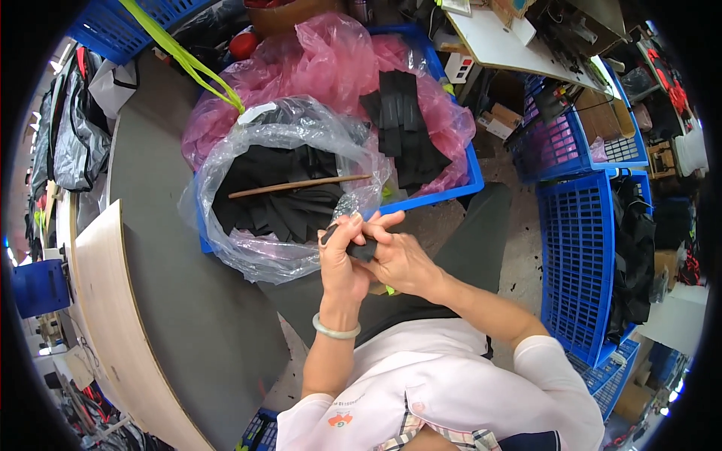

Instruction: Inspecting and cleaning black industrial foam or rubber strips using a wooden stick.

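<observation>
Both hands meet in front of my body over a small black fabric piece (364,249). My left hand (344,263), with a pale bangle on its wrist, is closed on it with fingers pointing up. From the other side, my right hand (406,261) pinches the same piece, some of its fingers stretched out. Just beyond lies a clear plastic bag (263,264), its mouth wide and full of black fabric strips (282,214). A thin wooden stick (297,186) rests across that bag. To its right, more black strips (398,113) lie in a stack on pink plastic.
A blue crate (444,197) holds the pink plastic bag (316,56) and the clear one. Grey tabletop (173,248) and a wooden board (124,301) run along the left. At the right stand blue crates (575,263). A yellow-green strap (180,52) hangs from above.
</observation>
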Demonstrator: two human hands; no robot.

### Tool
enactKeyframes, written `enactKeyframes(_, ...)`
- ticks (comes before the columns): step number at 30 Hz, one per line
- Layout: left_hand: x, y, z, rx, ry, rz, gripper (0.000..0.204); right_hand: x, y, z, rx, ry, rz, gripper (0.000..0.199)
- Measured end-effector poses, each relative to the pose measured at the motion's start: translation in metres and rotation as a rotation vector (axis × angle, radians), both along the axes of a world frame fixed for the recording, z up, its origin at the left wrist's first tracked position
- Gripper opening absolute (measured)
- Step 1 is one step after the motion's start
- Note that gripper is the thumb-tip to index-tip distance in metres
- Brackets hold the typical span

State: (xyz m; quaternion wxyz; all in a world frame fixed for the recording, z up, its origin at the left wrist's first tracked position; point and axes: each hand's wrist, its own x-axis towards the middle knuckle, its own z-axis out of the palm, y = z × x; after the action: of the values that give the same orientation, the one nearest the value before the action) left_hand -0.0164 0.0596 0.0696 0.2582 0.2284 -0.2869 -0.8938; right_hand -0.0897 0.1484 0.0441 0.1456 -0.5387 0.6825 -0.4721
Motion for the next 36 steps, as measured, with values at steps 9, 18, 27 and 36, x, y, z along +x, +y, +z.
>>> enactKeyframes(9,0.007,-0.023,-0.036,0.257,0.242,0.019,0.033,-0.004,-0.012,0.006,0.151,-1.875,0.478,0.03)
enactKeyframes(18,0.001,-0.009,-0.022,0.191,-0.006,0.022,0.039,-0.001,-0.011,-0.016,0.097,-0.382,0.04,0.02)
enactKeyframes(27,0.008,-0.029,-0.051,0.383,-0.021,0.208,0.036,-0.017,-0.017,-0.02,0.464,-1.154,0.349,0.024)
enactKeyframes(36,-0.001,-0.017,-0.033,0.183,-0.026,0.303,0.014,0.006,-0.013,-0.017,0.234,-0.82,0.031,0.015)
